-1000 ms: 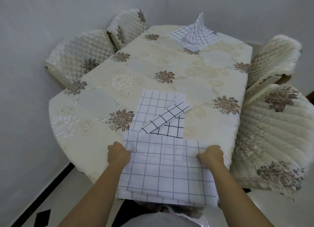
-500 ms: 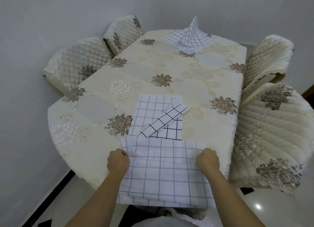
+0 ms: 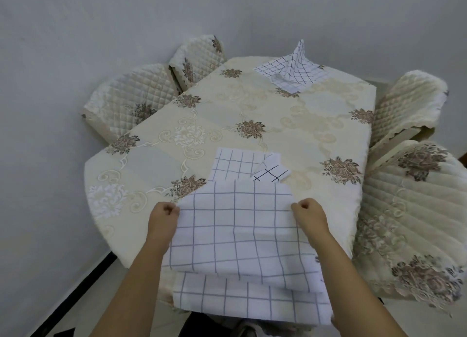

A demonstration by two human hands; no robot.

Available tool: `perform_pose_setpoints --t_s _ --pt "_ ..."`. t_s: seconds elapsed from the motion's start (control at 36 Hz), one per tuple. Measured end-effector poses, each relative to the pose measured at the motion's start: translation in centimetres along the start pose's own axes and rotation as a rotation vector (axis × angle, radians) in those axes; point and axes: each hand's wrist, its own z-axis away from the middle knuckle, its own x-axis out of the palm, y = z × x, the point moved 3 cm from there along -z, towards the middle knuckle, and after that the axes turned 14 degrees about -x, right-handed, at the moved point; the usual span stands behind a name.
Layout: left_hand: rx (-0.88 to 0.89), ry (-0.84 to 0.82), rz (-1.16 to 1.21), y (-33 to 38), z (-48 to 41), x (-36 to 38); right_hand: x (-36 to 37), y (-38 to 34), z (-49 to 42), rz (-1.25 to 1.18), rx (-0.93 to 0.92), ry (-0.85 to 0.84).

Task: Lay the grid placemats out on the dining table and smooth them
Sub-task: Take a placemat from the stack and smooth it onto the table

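The near edge of the dining table (image 3: pixel 298 139) is hidden under the near placemat (image 3: pixel 235 230), and the person's forearms (image 3: pixel 136 286) run out of the bottom of the view. Whether the sheet hanging over that edge is the same placemat folded back or a separate one beneath it cannot be told. The fingertips of the left hand (image 3: pixel 163 216) and the right hand (image 3: pixel 309 214) are tucked out of sight behind the knuckles. The lifted cloth also covers the near part of a second placemat (image 3: pixel 233 163), which lies flat on the table just beyond it. It covers most of a small folded piece (image 3: pixel 271 174) with darker lines, lying on that mat's right side. The quilted chairs (image 3: pixel 414 210) on both sides are partly hidden behind the table

The left hand is curled tight on the left edge of the near placemat and the right hand on its right edge, each pinching the cloth close to a far corner. This placemat is white with a grey-blue grid. Its upper layer is raised off the table between the hands and bows slightly, and a fold line runs across it low down where the lower layer begins. A third placemat (image 3: pixel 293 71) sits at the far end of the table, rumpled, with one corner standing up in a peak
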Motion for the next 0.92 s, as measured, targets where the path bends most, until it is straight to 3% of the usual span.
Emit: perform_pose_setpoints --t_s 0.33,0.61,0.92 --pt "0.006 -0.047 0.274 7.5 -2.9 -7.1 2.3 -9.2 -3.9 -0.172 -0.12 -0.143" --pt "0.066 -0.031 0.219 12.9 -8.3 -12.1 7.1 -16.4 -7.9 -0.187 -0.282 -0.102" --pt "0.08 -0.148 0.277 18.7 -18.0 -16.4 13.7 -21.7 -13.3 -0.3 -0.216 0.062"
